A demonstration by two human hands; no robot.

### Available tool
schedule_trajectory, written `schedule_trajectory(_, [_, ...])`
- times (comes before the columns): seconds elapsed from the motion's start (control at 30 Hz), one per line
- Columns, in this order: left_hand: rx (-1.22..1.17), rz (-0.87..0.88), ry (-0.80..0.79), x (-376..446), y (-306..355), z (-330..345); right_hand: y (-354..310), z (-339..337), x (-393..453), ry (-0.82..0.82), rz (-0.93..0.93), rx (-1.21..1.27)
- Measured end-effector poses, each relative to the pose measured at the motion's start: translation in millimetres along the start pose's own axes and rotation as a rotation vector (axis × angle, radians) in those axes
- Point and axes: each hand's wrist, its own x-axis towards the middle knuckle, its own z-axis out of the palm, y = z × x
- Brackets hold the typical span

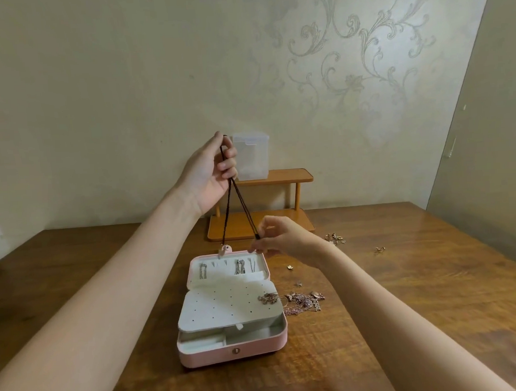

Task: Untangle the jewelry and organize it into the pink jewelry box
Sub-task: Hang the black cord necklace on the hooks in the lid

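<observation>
The pink jewelry box (234, 354) lies open on the wooden table, its lid leaning back with several silver chains hung inside. A white perforated insert (226, 309) is raised over the lower tray. My left hand (211, 170) is lifted above the box and grips the top of a dark brown cord necklace (238, 196), which hangs in two strands. My right hand (278, 238) pinches the end of one strand just over the lid's right corner; the other strand drops to the lid's clasp tab. A tangle of rose-gold chains (297, 301) lies beside the box's right edge, partly on the insert.
A small orange two-tier shelf (279, 176) stands behind the box against the wall, with a clear plastic container (253, 154) on its top. Loose small jewelry pieces (335, 238) lie scattered on the table (403, 307) to the right.
</observation>
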Motion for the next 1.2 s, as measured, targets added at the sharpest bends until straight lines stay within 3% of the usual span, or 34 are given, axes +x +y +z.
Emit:
schedule_trajectory(0.13, [0.18, -0.013, -0.062, 1, 0, 2, -12, -5, 6, 0.027, -0.025, -0.403])
schedule_trajectory(0.23, [0.355, -0.031, -0.125, 4, -4, -2, -41, -18, 12, 0.224, -0.122, -0.15])
schedule_trajectory(0.33, [0.417, 0.009, -0.131, 6, -8, -8, -72, -15, 18, 0.041, -0.164, 0.259])
schedule_trajectory(0.47, [0.537, 0.095, -0.063, 7, -13, -15, -77, 1, 30, -0.153, 0.026, 0.286])
schedule_trajectory(0.53, [0.623, 0.145, -0.024, 9, -15, -25, -70, 12, 37, -0.103, 0.058, 0.313])
schedule_trajectory(0.6, [0.678, 0.123, 0.043, 11, -20, -46, -64, 15, 45, 0.061, 0.033, 0.28])
schedule_trajectory(0.7, [1.095, -0.119, 0.18, 7, -36, -88, -57, 11, 53, 0.144, -0.026, 0.311])
schedule_trajectory(0.77, [1.433, -0.419, 0.123, 2, -59, -110, -55, 12, 59, 0.116, -0.027, 0.362])
schedule_trajectory(0.8, [1.496, -0.54, 0.082, 0, -70, -118, -54, 13, 62, 0.108, -0.023, 0.363])
schedule_trajectory(0.87, [1.533, -0.613, 0.091, -2, -89, -129, -48, 18, 70, 0.11, -0.011, 0.346])
schedule_trajectory(0.97, [1.586, -0.488, 0.204, 2, -98, -141, -41, 20, 77, 0.135, -0.01, 0.349])
schedule_trajectory(1.03, [1.452, -0.403, 0.267, 4, -94, -144, -39, 20, 79, 0.137, -0.013, 0.372])
schedule_trajectory(1.2, [1.194, -0.093, 0.218, -5, -79, -134, -43, 25, 79, 0.089, -0.032, 0.419])
